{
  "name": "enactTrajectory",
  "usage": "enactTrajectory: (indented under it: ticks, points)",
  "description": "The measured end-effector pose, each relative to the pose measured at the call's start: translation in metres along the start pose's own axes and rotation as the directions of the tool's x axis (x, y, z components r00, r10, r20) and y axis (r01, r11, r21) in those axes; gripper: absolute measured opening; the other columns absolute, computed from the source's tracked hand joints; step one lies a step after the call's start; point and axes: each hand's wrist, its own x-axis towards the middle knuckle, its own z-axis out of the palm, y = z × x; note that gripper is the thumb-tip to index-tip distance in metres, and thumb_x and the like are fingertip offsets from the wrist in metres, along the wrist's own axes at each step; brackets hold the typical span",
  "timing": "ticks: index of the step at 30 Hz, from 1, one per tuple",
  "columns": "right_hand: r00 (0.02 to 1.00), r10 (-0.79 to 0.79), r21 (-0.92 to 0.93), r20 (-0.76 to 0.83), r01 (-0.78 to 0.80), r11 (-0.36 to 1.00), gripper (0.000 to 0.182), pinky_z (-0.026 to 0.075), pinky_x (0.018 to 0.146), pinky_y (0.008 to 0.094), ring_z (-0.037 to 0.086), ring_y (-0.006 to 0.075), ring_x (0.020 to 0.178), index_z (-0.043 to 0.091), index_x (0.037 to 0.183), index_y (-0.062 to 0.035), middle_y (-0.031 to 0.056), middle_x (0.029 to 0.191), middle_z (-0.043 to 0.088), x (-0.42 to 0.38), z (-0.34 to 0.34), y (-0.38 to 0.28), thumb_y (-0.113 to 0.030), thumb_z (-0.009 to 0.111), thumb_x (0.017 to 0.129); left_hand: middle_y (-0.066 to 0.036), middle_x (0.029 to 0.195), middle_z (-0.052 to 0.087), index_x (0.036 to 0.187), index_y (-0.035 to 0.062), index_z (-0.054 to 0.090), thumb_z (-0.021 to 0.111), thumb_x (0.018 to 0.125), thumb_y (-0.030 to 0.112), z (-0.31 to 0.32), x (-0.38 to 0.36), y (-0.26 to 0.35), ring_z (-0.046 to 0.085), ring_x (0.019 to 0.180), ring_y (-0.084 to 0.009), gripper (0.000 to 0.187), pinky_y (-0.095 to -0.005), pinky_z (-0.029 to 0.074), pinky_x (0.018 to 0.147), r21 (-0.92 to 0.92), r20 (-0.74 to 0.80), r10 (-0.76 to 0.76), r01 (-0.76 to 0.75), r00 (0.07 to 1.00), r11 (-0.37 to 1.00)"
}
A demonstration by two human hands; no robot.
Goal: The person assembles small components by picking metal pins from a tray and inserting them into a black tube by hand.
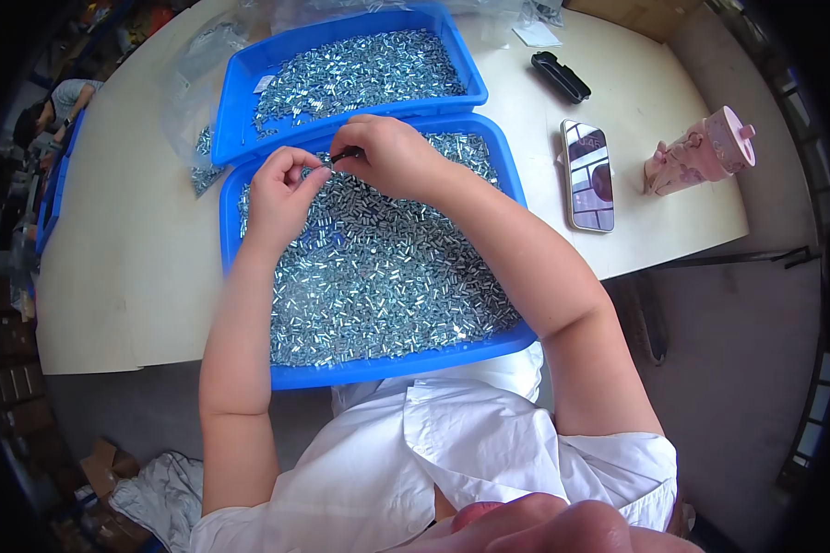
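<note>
Over the back part of the near blue tray (378,371), my two hands meet, fingertips almost touching. My left hand (284,192) is closed in a pinch; whatever is between its thumb and finger is too small to make out. A small black object (347,154) is held in the curled fingers of my right hand (389,157). Many small shiny metal pieces (378,295) fill the near tray. Behind it, a second blue tray (223,101) holds similar metal pieces (369,69) and a small white label.
Right of the trays lie a phone (588,175) and a black case (561,77); a pink cup (701,152) stands farther right. Clear plastic bags (192,101) lie left of the trays. Another person (51,115) is at the far left.
</note>
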Motion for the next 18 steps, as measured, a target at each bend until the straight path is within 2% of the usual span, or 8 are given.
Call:
enactTrajectory:
  ticks: [4, 6, 7, 8, 10, 14, 16, 18]
  points:
    - [0.999, -0.030, -0.005, -0.034, 0.030, 1.000, 0.013, 0.047, 0.065, 0.0361, 0.058, 0.0268, 0.076, 0.060, 0.082, -0.0058, 0.0088, 0.080, 0.058, -0.001, 0.000, -0.001, -0.011, 0.065, 0.071, 0.006, 0.070, 0.047, 0.084, 0.0025, 0.060, 0.059, 0.084, 0.010, -0.001, 0.003, -0.008, 0.038, 0.063, -0.0010, 0.008, -0.0157, 0.029, 0.055, -0.056, 0.033, -0.026, 0.028, 0.999, 0.998]
    - [0.997, -0.047, -0.007, -0.058, 0.047, 0.999, 0.013, 0.046, 0.061, 0.0353, 0.057, 0.0261, 0.073, 0.060, 0.082, -0.0050, 0.0090, 0.078, 0.056, -0.001, 0.000, -0.001, -0.009, 0.065, 0.071, 0.003, 0.061, 0.041, 0.079, 0.0003, 0.061, 0.065, 0.081, 0.017, 0.004, 0.002, -0.005, 0.036, 0.056, -0.0036, 0.017, -0.0200, 0.029, 0.050, -0.275, 0.007, -0.152, 0.148, 0.988, 0.950]
    - [0.997, -0.048, -0.003, -0.064, 0.047, 0.999, 0.013, 0.046, 0.061, 0.0351, 0.057, 0.0261, 0.073, 0.060, 0.082, -0.0050, 0.0089, 0.078, 0.056, -0.001, 0.000, 0.000, -0.009, 0.066, 0.071, 0.004, 0.063, 0.041, 0.082, 0.0009, 0.061, 0.065, 0.081, 0.017, 0.001, 0.001, 0.003, 0.035, 0.057, -0.0030, 0.017, -0.0193, 0.028, 0.050, -0.150, 0.018, -0.102, 0.104, 0.995, 0.983]
    - [0.996, -0.050, 0.000, -0.070, 0.050, 0.999, 0.013, 0.046, 0.062, 0.0350, 0.057, 0.0260, 0.073, 0.060, 0.082, -0.0049, 0.0089, 0.078, 0.056, -0.001, 0.000, 0.001, -0.009, 0.066, 0.071, 0.004, 0.063, 0.041, 0.082, 0.0009, 0.061, 0.065, 0.081, 0.017, 0.001, 0.001, 0.001, 0.035, 0.057, -0.0030, 0.017, -0.0193, 0.028, 0.050, -0.153, 0.018, -0.101, 0.103, 0.995, 0.983]
    - [0.998, -0.042, -0.003, -0.055, 0.042, 0.999, 0.013, 0.046, 0.062, 0.0349, 0.057, 0.0262, 0.073, 0.060, 0.082, -0.0048, 0.0089, 0.078, 0.056, -0.001, 0.000, 0.000, -0.010, 0.066, 0.071, 0.007, 0.065, 0.038, 0.090, 0.0027, 0.060, 0.068, 0.078, 0.015, -0.001, 0.000, -0.006, 0.034, 0.058, -0.0018, 0.019, -0.0181, 0.027, 0.050, 0.026, 0.002, 0.029, -0.029, 1.000, 0.999]
    - [0.995, -0.061, -0.004, -0.074, 0.061, 0.998, 0.014, 0.046, 0.062, 0.0354, 0.057, 0.0270, 0.074, 0.059, 0.081, -0.0044, 0.0091, 0.078, 0.057, -0.001, 0.000, 0.000, -0.010, 0.066, 0.071, 0.007, 0.065, 0.036, 0.089, 0.0033, 0.060, 0.070, 0.075, 0.012, 0.001, 0.003, -0.008, 0.033, 0.057, -0.0018, 0.019, -0.0176, 0.027, 0.050, 0.017, 0.004, 0.019, -0.019, 1.000, 1.000]
    - [0.994, -0.069, -0.002, -0.090, 0.069, 0.998, 0.014, 0.046, 0.063, 0.0359, 0.057, 0.0273, 0.074, 0.059, 0.082, -0.0044, 0.0092, 0.078, 0.057, 0.000, 0.000, 0.002, -0.010, 0.066, 0.070, 0.005, 0.063, 0.037, 0.080, 0.0016, 0.061, 0.069, 0.075, 0.011, 0.003, 0.001, 0.003, 0.034, 0.056, -0.0030, 0.013, -0.0179, 0.028, 0.050, -0.227, -0.027, -0.120, 0.111, 0.992, 0.967]
    - [0.991, -0.081, 0.000, -0.102, 0.082, 0.997, 0.014, 0.046, 0.063, 0.0364, 0.056, 0.0277, 0.074, 0.059, 0.082, -0.0044, 0.0093, 0.078, 0.057, -0.001, -0.001, 0.003, -0.009, 0.066, 0.070, 0.004, 0.063, 0.039, 0.077, 0.0007, 0.061, 0.067, 0.078, 0.012, 0.001, 0.000, 0.003, 0.034, 0.056, -0.0033, 0.013, -0.0183, 0.029, 0.050, -0.171, -0.018, -0.075, 0.071, 0.997, 0.983]
